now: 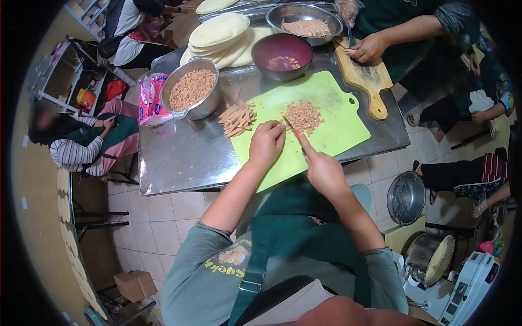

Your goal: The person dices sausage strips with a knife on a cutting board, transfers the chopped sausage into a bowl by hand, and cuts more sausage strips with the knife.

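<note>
- On the lime-green plastic cutting board [342,122], the step in hand looks like dicing: a loose heap of small pale-brown pieces [304,116] lies just beyond the knife.
- The right hand [327,173] is closed round a thin-bladed knife with an orange patch [290,125], forefinger stretched along it.
- The left hand [267,144] rests beside the blade, fingers bent together, a bit of pale brown at their tips – whether it pinches or merely presses, I cannot tell.
- Uncut pale-brown sticks [237,120] lie in a pile across the board's left edge, partly on the shiny steel table [168,168].
- The next cut, I judge, calls for a steady left hold, fingertips tucked clear of the edge, and a short downward stroke.
- Hard to make out: most of the knife handle is inside the fist, the piece being cut is largely covered – and the blade's contact with it is too small to read.
</note>
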Motion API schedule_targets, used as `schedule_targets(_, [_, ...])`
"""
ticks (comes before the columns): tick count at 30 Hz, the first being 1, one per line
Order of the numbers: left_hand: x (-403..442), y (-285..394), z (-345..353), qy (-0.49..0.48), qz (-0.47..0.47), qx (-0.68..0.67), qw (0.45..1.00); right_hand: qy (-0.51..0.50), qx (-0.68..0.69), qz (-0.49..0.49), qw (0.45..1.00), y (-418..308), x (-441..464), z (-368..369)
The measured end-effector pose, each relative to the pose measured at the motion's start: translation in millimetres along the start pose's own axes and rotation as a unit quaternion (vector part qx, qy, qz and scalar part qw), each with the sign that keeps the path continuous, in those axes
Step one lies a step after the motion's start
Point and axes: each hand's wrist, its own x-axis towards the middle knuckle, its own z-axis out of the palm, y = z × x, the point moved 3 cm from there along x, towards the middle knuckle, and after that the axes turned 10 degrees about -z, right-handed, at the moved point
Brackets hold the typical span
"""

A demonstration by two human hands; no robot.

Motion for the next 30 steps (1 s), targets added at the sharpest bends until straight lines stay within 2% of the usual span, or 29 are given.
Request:
schedule_targets(5, [1.8, -1.7, -0.4, -0.002, 0.013, 0.007, 1.000, -0.037, -0.012, 0.002, 0.999, 0.3, 11.4, 13.9])
schedule_targets(10, [1.4, 2.2, -2.4, 0.007, 0.024, 0.023, 0.999, -0.039, -0.029, 0.021, 0.999, -4.1, -19.5, 9.0])
schedule_targets(13, [0.9, 2.4, -3.4, -0.006, -0.019, 0.007, 1.000, -0.008, -0.024, 0.013, 1.000, -2.6, -36.4, 8.2])
schedule_targets(15, [1.2, -1.5, -3.1, -0.015, -0.088, 0.011, 0.996, 0.013, -0.014, 0.005, 1.000, 0.3, -39.3, 5.0])
schedule_targets(18, [0.7, -2.2, -3.9, 0.000, -0.042, 0.002, 0.999, 0.032, 0.028, -0.012, 0.999, 3.2, -33.1, -1.1])
schedule_targets(26, [1.1, -2.4, -5.0, 0.003, -0.031, 0.000, 1.000, -0.040, -0.025, -0.007, 0.999, -3.7, 12.4, 13.1])
schedule_targets(30, [1.0, -5.9, -2.1, 0.022, 0.001, -0.001, 1.000, -0.029, -0.059, -0.004, 0.998, -10.9, 0.2, 13.4])
